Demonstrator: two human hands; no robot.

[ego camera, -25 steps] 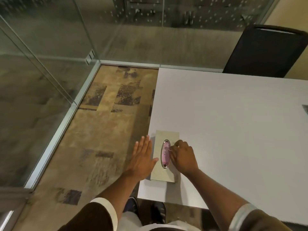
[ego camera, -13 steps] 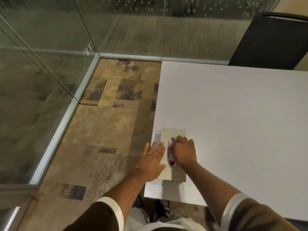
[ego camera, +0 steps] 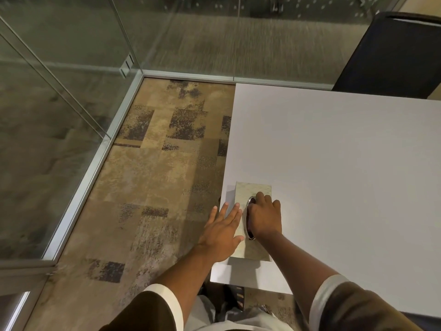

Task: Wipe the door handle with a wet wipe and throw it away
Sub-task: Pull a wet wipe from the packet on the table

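Note:
A flat beige wet wipe pack (ego camera: 259,191) lies on the white table (ego camera: 346,175), close to its front left corner. The pack has an oval opening with a silver rim (ego camera: 245,225) on top. My left hand (ego camera: 223,231) rests flat on the pack's left side with its fingers spread. My right hand (ego camera: 265,217) covers the oval, fingers curled down into it. Whether they pinch a wipe is hidden. No door handle is in view.
A black chair (ego camera: 393,56) stands at the table's far right side. Glass walls (ego camera: 59,91) with metal floor rails enclose the patterned brown carpet (ego camera: 155,187) to the left. My legs and shoes show below the table's front edge.
My right hand has slid from beside the oval onto it, hiding the pink inside. My left hand has stayed flat on the pack.

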